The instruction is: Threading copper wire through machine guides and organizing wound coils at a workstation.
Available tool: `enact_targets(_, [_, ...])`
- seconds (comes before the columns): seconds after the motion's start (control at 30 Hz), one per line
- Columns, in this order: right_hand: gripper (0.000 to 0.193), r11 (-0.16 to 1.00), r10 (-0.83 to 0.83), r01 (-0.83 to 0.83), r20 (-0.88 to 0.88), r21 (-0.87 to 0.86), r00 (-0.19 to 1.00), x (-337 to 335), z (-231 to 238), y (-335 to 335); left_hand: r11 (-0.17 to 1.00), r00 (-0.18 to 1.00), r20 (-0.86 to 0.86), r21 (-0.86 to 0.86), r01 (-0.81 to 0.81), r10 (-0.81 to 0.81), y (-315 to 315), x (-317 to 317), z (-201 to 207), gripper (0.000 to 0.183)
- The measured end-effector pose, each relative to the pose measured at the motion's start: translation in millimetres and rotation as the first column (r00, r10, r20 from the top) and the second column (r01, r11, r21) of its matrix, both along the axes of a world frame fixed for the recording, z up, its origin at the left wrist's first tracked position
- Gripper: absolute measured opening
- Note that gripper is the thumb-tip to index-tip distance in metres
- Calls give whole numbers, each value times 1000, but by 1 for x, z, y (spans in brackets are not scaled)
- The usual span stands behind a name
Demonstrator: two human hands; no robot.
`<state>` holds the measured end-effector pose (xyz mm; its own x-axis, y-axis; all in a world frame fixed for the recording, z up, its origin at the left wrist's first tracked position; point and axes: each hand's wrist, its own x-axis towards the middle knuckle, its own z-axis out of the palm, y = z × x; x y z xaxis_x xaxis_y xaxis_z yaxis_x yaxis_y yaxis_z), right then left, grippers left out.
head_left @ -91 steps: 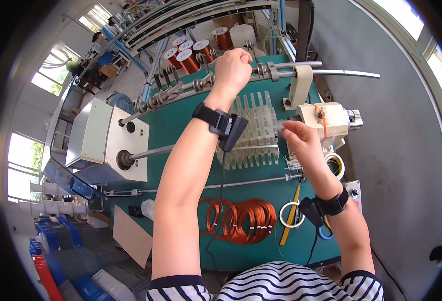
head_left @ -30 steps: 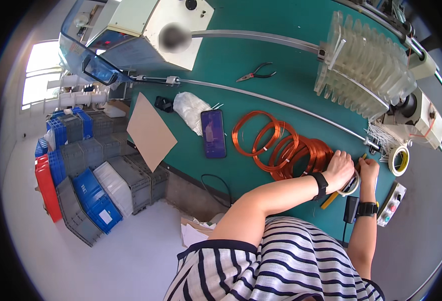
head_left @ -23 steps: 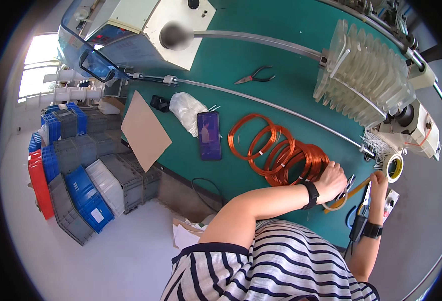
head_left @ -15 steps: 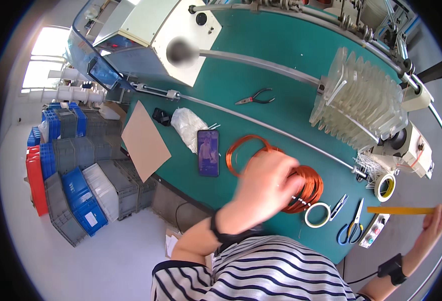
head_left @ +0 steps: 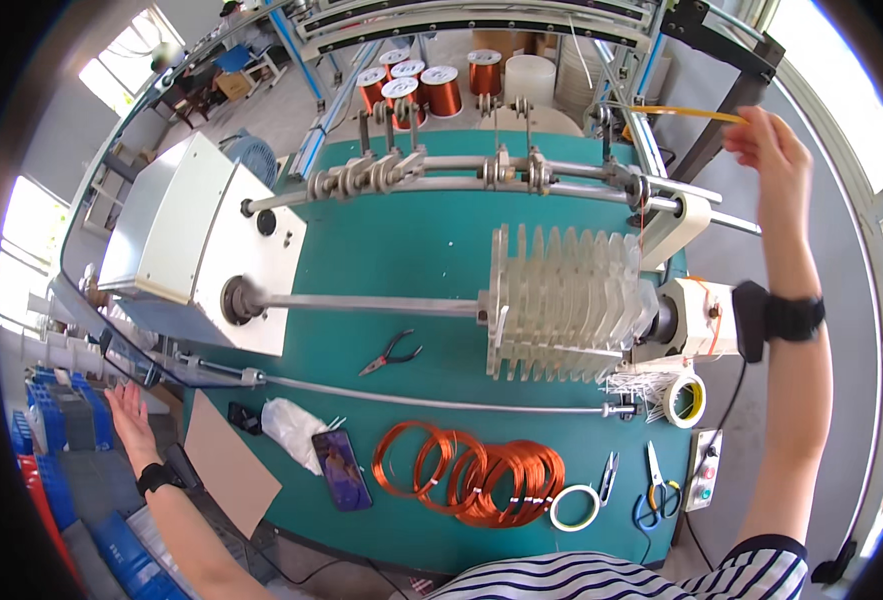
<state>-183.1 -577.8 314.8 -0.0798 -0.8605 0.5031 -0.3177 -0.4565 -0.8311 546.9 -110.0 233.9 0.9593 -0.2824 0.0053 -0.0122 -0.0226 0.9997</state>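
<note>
My right hand (head_left: pixel 775 150) is raised at the far right, its fingers pinching one end of a thin yellow strip (head_left: pixel 689 111). The strip reaches left toward the pulleys and rails of the winding machine (head_left: pixel 626 178). Out at the left, my left hand (head_left: pixel 133 422) is open and holds nothing, beside the lower edge of the clear guard (head_left: pixel 126 352). Between my arms, a shaft (head_left: pixel 371 304) runs from the white machine housing (head_left: pixel 251 235) to a stack of clear plates (head_left: pixel 561 305). Coils of copper wire (head_left: pixel 501 485) lie on the green table (head_left: pixel 401 270) nearest me.
Pliers (head_left: pixel 389 355), a phone (head_left: pixel 342 471), a white plastic bag (head_left: pixel 294 432), brown card (head_left: pixel 226 465), a tape roll (head_left: pixel 574 508), snips (head_left: pixel 609 478) and scissors (head_left: pixel 657 490) lie around the coils. A switch box (head_left: pixel 702 470) is at right. Copper wire spools (head_left: pixel 441 92) stand behind.
My left hand has left the copper coils and swung out to the far left, opening. My right hand has lifted the yellow strip up and away. The view has tilted up toward the machine.
</note>
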Motion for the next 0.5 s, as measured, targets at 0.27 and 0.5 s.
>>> enact_targets(0.27, [26,999,39,-40,-49,-11,998,46,-29,-79,991,991,2,-16,133,-133,-23,-28,-3,51])
enact_targets(0.5, [27,995,78,-77,-15,59,997,70,-61,-155,972,970,151,-106,207,-190,-44,-133,-12,41])
